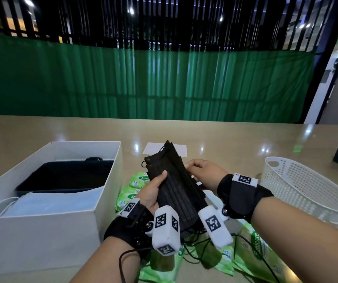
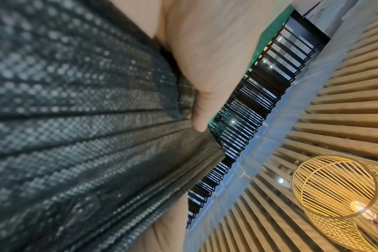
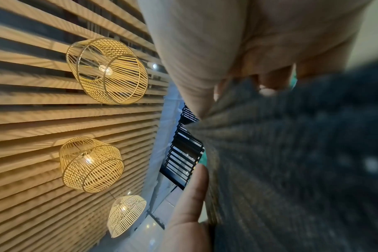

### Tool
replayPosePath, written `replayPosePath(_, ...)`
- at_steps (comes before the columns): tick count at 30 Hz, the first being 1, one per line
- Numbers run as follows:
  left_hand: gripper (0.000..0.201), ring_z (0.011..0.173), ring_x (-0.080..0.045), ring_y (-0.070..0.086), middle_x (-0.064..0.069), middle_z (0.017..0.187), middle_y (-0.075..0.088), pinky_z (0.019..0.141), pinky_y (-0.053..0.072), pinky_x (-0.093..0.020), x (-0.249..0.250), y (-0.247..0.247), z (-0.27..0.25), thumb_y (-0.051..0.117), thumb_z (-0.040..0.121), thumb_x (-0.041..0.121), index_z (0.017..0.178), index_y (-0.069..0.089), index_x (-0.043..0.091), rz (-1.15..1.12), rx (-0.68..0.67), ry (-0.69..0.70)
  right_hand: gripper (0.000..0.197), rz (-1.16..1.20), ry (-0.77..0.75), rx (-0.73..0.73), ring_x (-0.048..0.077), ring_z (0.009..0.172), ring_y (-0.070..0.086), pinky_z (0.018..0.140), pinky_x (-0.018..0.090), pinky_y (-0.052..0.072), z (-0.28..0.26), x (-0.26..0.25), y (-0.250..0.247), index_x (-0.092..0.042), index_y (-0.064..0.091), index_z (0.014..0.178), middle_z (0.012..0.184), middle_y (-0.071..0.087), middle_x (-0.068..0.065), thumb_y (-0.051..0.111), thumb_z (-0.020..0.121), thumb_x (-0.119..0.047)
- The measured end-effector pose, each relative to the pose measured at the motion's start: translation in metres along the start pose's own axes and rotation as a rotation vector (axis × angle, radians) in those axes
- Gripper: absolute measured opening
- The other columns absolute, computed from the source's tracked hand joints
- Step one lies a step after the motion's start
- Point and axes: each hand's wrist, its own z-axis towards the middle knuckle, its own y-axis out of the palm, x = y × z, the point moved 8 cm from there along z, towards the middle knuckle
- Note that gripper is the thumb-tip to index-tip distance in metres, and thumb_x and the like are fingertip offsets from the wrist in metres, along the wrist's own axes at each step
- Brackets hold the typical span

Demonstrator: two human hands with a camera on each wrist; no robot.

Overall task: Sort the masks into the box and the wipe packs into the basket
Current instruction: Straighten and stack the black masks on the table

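Masks: both hands are gripping the black mask stack [image 1: 176, 186], left hand [image 1: 153, 194] thumb on top, right hand [image 1: 202, 173] pinching its edge; keeping it squared suits the white box [image 1: 94, 217] at lower left.

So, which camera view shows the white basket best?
The head view: the white basket stands whole on the table, right of both hands. Both wrist views show only black masks, fingers and ceiling; no basket.
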Motion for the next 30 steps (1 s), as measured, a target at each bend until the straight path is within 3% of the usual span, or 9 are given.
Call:
replayPosePath(2,0.044,0.073,-0.027,0.071,-0.018,0.086,0.072,0.072,0.057,-0.039,0.007,-0.004,-0.004,0.047,0.096,0.032,0.081,0.076,0.002,-0.010,0.035,0.029,0.020,0.034,0.028,0.053,0.012,0.065,0.051,0.063,0.027,0.042,0.000,-0.001,-0.003,-0.020,0.055,0.088,0.073,0.055,-0.004,0.045,0.097,-0.035)
replayPosePath(5,0.039,0.070,-0.029,0.071,-0.019,0.084,0.072,0.075,0.053,-0.041,0.014,-0.010,-0.009,0.049,0.095,0.032,0.090,0.069,-0.001,-0.020,0.075,0.043,0.035,0.181,0.161,-0.056,0.020,0.079,0.055,0.071,0.032,0.047,-0.008,0.000,0.010,-0.020,0.051,0.103,0.090,0.056,0.003,0.030,0.099,-0.048)
replayPosePath(8,0.042,0.069,-0.030,0.070,-0.020,0.082,0.072,0.077,0.050,-0.042,0.010,-0.009,-0.009,0.050,0.095,0.030,0.081,0.073,-0.001,-0.032,0.084,0.029,0.050,-0.155,0.119,-0.129,0.026,0.104,0.060,0.095,0.039,0.047,-0.010,-0.001,0.022,-0.015,0.054,0.117,0.115,0.062,0.008,0.030,0.097,-0.055)
replayPosePath(10,0.042,0.065,-0.027,0.071,-0.018,0.079,0.072,0.076,0.052,-0.041,0.008,-0.006,-0.007,0.049,0.095,0.027,0.075,0.075,0.001,-0.028,0.067,0.033,0.054,-0.347,0.092,-0.105,0.026,0.110,0.059,0.098,0.035,0.045,-0.007,-0.001,0.024,-0.012,0.050,0.127,0.123,0.060,0.010,0.034,0.096,-0.053)
replayPosePath(14,0.048,0.063,-0.026,0.070,-0.015,0.075,0.072,0.067,0.057,-0.035,0.008,0.000,-0.007,0.046,0.096,0.027,0.067,0.076,0.003,-0.003,0.009,0.018,0.047,-0.459,0.076,-0.081,0.026,0.108,0.058,0.086,0.028,0.044,-0.006,-0.003,0.024,-0.011,0.046,0.128,0.122,0.060,0.010,0.037,0.098,-0.046)
replayPosePath(19,0.034,0.061,-0.028,0.069,-0.018,0.074,0.071,0.066,0.057,-0.037,0.012,0.000,-0.009,0.047,0.095,0.024,0.085,0.068,-0.001,0.052,0.012,0.013,0.028,-0.393,0.048,-0.035,0.024,0.084,0.059,0.074,0.035,0.051,-0.005,-0.004,0.016,-0.014,0.047,0.104,0.099,0.061,0.009,0.041,0.098,-0.040)
replayPosePath(25,0.032,0.062,-0.029,0.069,-0.020,0.077,0.070,0.061,0.059,-0.037,0.011,0.002,-0.007,0.047,0.095,0.025,0.095,0.065,-0.001,0.012,-0.025,-0.001,0.028,-0.319,0.050,-0.115,0.022,0.080,0.061,0.063,0.033,0.055,-0.010,-0.002,0.024,-0.012,0.050,0.108,0.093,0.060,0.006,0.037,0.100,-0.036)
replayPosePath(27,0.031,0.065,-0.031,0.069,-0.022,0.086,0.069,0.056,0.058,-0.039,0.015,-0.001,-0.005,0.049,0.094,0.022,0.107,0.062,-0.004,-0.002,0.006,0.031,0.024,-0.244,0.070,-0.099,0.019,0.074,0.059,0.066,0.034,0.055,-0.009,0.001,0.019,-0.013,0.049,0.094,0.084,0.059,0.004,0.044,0.098,-0.036)
replayPosePath(30,0.040,0.086,-0.038,0.066,-0.029,0.117,0.061,0.059,0.057,-0.046,0.019,-0.009,0.004,0.055,0.092,0.016,0.128,0.052,-0.002,-0.015,0.078,0.108,0.012,-0.068,0.091,-0.187,0.022,0.086,0.065,0.080,0.039,0.056,-0.007,0.006,0.024,-0.018,0.056,0.097,0.096,0.066,0.006,0.058,0.092,-0.028)
